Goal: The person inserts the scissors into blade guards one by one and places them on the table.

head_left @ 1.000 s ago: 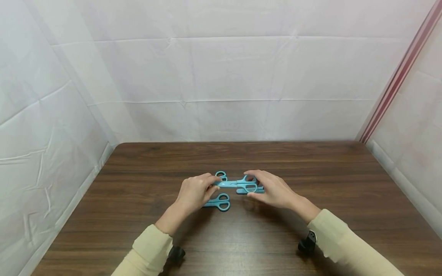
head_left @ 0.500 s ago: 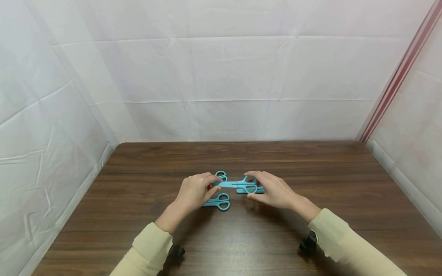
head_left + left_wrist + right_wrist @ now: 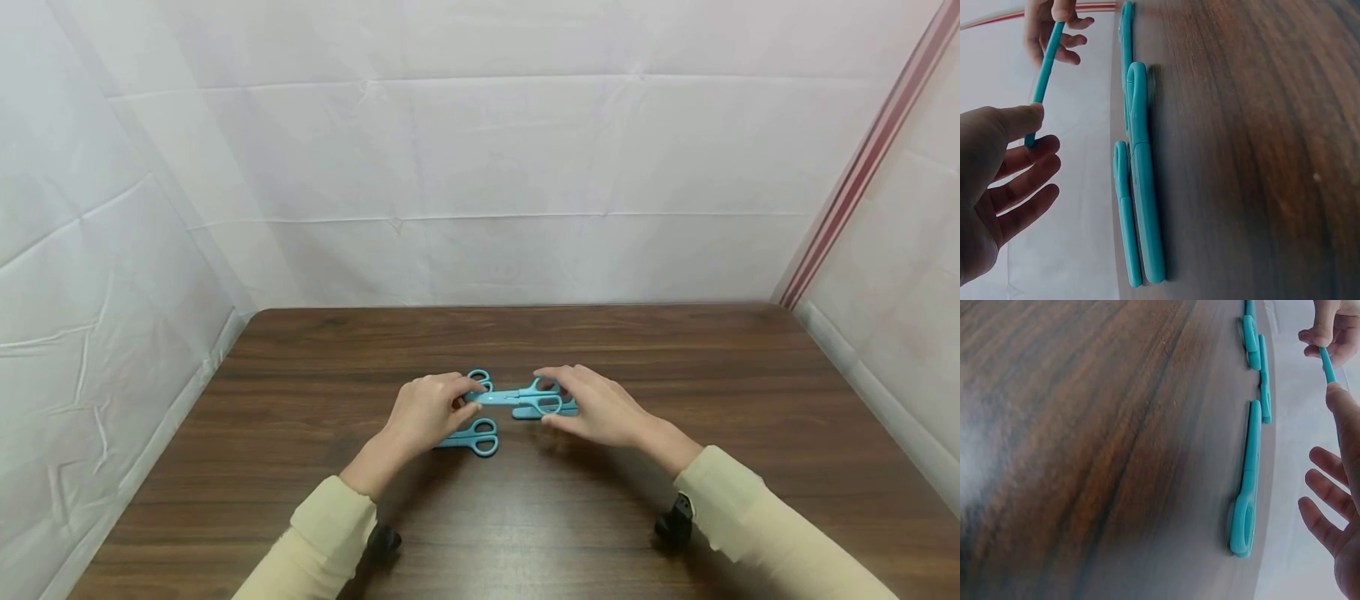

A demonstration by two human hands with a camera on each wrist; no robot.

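Note:
A pair of teal scissors point(image 3: 517, 397) hangs level just above the brown table point(image 3: 525, 517), held between both hands. My left hand point(image 3: 426, 412) pinches its blade end point(image 3: 1036, 103) between thumb and fingers. My right hand point(image 3: 600, 408) pinches the handle end point(image 3: 1327, 366). Other teal scissors lie flat on the table: one pair point(image 3: 471, 438) below my left hand, one pair point(image 3: 558, 412) partly hidden under my right hand, and a handle loop point(image 3: 480, 377) showing behind the left fingers. In the left wrist view two pairs lie side by side point(image 3: 1142, 187).
White sheets wall the table in at the back and on both sides. A red-striped edge point(image 3: 862, 167) runs up at the right. The wood nearer me and out to both sides bears only my cream sleeves point(image 3: 330, 533).
Both hands and the held scissors have shifted very slightly away from me. The grips are unchanged, and the scissors on the table have not moved.

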